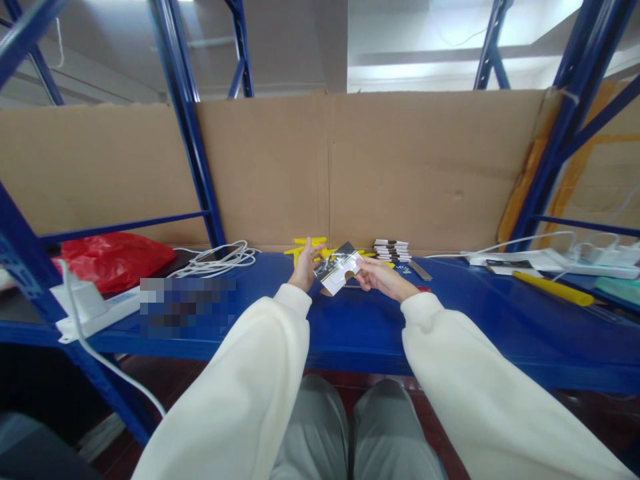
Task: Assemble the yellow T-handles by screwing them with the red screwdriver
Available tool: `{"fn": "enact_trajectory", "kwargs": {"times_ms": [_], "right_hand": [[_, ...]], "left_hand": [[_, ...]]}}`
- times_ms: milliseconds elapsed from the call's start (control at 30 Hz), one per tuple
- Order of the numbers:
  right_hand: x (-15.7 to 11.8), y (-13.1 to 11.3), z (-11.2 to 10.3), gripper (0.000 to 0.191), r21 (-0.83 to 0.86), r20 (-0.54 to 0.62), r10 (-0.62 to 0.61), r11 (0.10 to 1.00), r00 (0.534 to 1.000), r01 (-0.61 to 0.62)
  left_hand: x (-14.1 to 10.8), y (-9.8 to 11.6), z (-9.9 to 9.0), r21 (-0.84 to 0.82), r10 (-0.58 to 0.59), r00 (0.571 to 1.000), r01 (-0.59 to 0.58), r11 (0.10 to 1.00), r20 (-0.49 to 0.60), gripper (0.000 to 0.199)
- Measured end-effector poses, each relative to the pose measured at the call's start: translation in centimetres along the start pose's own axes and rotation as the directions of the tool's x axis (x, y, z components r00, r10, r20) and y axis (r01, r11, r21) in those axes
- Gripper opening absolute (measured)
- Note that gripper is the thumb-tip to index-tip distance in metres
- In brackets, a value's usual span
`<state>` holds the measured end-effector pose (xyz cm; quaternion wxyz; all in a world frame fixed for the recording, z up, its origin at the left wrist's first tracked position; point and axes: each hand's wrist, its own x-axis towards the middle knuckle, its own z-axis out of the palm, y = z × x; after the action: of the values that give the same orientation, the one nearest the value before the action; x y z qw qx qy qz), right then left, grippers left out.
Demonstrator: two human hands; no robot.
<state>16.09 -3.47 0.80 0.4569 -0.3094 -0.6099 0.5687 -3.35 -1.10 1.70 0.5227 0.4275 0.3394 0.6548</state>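
Observation:
Over the blue tabletop, my right hand [381, 276] pinches the right edge of a small black-and-white printed card [336, 268]. The card is tilted, and a dark rounded patch shows near the fingers. My left hand [304, 264] is at the card's left edge with its fingers stretched out and apart; whether it touches the card I cannot tell. Behind both hands lie yellow pieces [310, 241], partly hidden by the card. A stack of folded white-and-dark cards [392, 251] stands just beyond my right hand.
A grey metal strip [420, 270] lies right of the stack. Farther right are a yellow-handled tool [555, 288] and a white power strip [607, 261]. To the left are a coiled white cable [217, 260], a red plastic bag [113, 257] and another power strip [107, 313]. Cardboard [425, 167] walls the back.

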Motion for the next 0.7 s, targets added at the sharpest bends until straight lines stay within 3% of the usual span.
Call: {"fn": "enact_trajectory", "kwargs": {"times_ms": [133,267,367,500,700], "right_hand": [[0.0,-0.1,0.0,0.026,-0.009,-0.025,0.058,0.998,0.998,-0.058],[0.1,-0.1,0.1,0.014,0.014,-0.069,0.076,0.997,0.995,-0.076],[0.3,-0.1,0.0,0.01,0.014,-0.169,0.052,0.999,0.984,-0.05],[0.7,0.0,-0.6,0.024,-0.054,-0.34,-0.023,0.999,0.94,0.004],[1.2,0.0,-1.2,0.013,-0.082,-0.47,-0.135,0.991,0.872,0.11]], "left_hand": [[0.6,-0.1,-0.2,-0.03,0.022,0.993,-0.026,0.999,-0.113,0.038],[1.2,-0.3,-0.4,-0.001,0.141,0.931,-0.15,0.989,-0.337,0.021],[1.2,-0.2,-0.4,0.02,0.156,0.899,-0.163,0.986,-0.408,0.026],[0.9,0.1,-0.2,0.02,0.118,0.903,-0.121,0.992,-0.413,0.046],[1.1,0.1,-0.5,0.062,0.115,0.897,-0.098,0.993,-0.426,0.064]]}}
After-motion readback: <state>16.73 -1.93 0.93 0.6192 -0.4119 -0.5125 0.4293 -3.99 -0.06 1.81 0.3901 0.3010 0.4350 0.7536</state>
